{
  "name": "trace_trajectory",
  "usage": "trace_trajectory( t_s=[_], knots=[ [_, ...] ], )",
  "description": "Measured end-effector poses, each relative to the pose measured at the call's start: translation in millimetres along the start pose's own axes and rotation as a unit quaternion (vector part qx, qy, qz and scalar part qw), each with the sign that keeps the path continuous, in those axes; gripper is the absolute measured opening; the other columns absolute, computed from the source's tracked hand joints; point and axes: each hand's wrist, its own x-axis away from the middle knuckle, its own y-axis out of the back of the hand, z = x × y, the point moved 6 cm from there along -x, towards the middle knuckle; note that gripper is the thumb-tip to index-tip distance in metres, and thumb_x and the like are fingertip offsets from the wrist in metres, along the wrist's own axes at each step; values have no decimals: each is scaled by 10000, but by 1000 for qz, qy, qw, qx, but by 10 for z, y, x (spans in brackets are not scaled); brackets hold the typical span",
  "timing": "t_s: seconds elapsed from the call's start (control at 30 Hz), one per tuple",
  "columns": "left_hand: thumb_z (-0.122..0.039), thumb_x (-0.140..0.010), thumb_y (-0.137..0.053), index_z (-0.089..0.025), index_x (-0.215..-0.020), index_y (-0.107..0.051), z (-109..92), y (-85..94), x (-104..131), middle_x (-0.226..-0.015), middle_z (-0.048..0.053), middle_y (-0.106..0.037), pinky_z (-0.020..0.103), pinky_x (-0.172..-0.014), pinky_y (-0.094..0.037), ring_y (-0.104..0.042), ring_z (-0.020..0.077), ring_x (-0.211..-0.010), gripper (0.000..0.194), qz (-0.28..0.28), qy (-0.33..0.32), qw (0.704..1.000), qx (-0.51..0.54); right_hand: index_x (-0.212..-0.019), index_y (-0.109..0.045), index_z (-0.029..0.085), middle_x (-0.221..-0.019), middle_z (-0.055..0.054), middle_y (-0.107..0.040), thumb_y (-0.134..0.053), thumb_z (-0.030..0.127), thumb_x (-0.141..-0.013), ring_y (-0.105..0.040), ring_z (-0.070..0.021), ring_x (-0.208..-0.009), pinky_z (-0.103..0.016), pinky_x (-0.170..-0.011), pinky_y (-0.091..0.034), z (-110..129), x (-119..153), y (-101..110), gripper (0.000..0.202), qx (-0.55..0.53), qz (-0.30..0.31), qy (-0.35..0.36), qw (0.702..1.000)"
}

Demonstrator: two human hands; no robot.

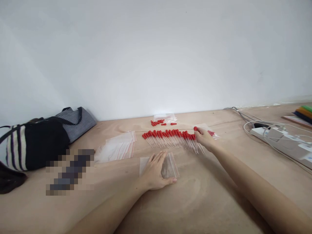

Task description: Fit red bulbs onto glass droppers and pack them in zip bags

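My left hand (pixel 155 172) lies flat, fingers spread, on a clear zip bag (pixel 170 165) on the wooden table. At the right end of a row of droppers with red bulbs (pixel 167 134) and clear stems, my right hand (pixel 204 138) pinches a red-bulbed dropper (pixel 195 129) by its bulb. Its stem points down over the neighbouring ones. To the left of the row, a fanned pile of clear zip bags (pixel 117 148) with red seal lines lies flat.
Loose red bulbs (pixel 156 123) and a clear bag (pixel 165 117) lie near the wall. Black and striped bags (pixel 46 139) stand at left. A power strip (pixel 280 139) with cables and coloured items (pixel 303 113) sit at right.
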Motion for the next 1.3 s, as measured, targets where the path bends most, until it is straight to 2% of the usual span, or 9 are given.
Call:
trace_trajectory(
  t_s=[0.07, 0.13, 0.2, 0.6, 0.8, 0.97, 1.1, 1.17, 1.3],
  knots=[
    [-609, -614, -551, -169, -1336, -115, 4, 10, 1, -1377, 124, -244, 471, -1038, -120, -204, 272, -1260, 951, -6, -1, 1000, 5, -828, -509, 191, -482, 44, -439, -427, 325, -714, -447, -119, -456, -239, -457, -352, 54, 153, -88, 194, -137, 48, 7, 989],
    [-612, -614, -548, -173, -1337, -107, 8, 16, -1, -1380, 127, -235, 471, -1037, -121, -207, 274, -1259, 954, -11, -2, 1000, 9, -777, -492, 198, -474, 59, -416, -513, 372, -661, -415, -100, -439, -230, -446, -341, 55, 309, -205, 210, -299, 80, -14, 951],
    [-613, -615, -547, -174, -1339, -100, 8, 16, -1, -1381, 129, -231, 473, -1035, -123, -209, 276, -1258, 957, -12, -4, 1000, 13, -762, -498, 198, -501, 54, -432, -576, 387, -628, -426, -97, -463, -233, -464, -354, 24, 425, -308, 245, -381, 84, -30, 920],
    [-615, -613, -545, -162, -1338, -98, -4, 9, 2, -1380, 134, -233, 462, -1039, -119, -205, 272, -1260, 965, -9, -6, 1000, 10, -741, -481, 209, -565, 54, -449, -669, 371, -572, -435, -86, -491, -239, -500, -381, -49, 581, -560, 300, -473, 86, -74, 874],
    [-606, -615, -549, -183, -1339, -105, -12, 17, 3, -1378, 121, -242, 471, -1034, -125, -201, 279, -1261, 949, -14, -7, 1000, 21, -728, -431, 211, -606, 51, -491, -657, 376, -602, -505, -97, -541, -247, -550, -412, 87, 777, -651, 307, -423, 150, -63, 891],
    [-617, -615, -543, -193, -1338, -108, -5, 21, 4, -1375, 112, -255, 472, -1031, -130, -220, 279, -1254, 945, -19, -7, 999, 24, -774, -428, 216, -651, 62, -503, -671, 375, -586, -428, -50, -434, -189, -403, -366, 203, 888, -681, 346, -356, 173, -8, 918],
    [-579, -637, -551, -213, -1340, -79, 1, 37, -14, -1368, 86, -278, 458, -1027, -152, -262, 260, -1239, 923, -22, -8, 999, 28, -725, -517, 183, -579, 42, -519, -677, 351, -588, -373, -47, -388, -178, -341, -312, 189, 919, -739, 270, -249, 232, 29, 940],
    [-572, -637, -556, -207, -1341, -65, -19, 36, -38, -1367, 86, -282, 451, -1026, -160, -275, 253, -1233, 934, -20, -13, 999, 28, -747, -589, 176, -657, 5, -562, -660, 313, -617, -420, -59, -436, -199, -397, -362, 200, 912, -716, 202, -187, 238, 79, 950],
    [-593, -619, -560, -201, -1342, -81, -134, 25, -113, -1364, 89, -287, 452, -1025, -165, -273, 254, -1234, 951, -15, -35, 999, 21, -772, -660, 204, -998, -49, -567, -619, 246, -657, -536, -121, -708, -259, -617, -432, 274, 901, -647, 129, -118, 231, 173, 950]
  ],
)
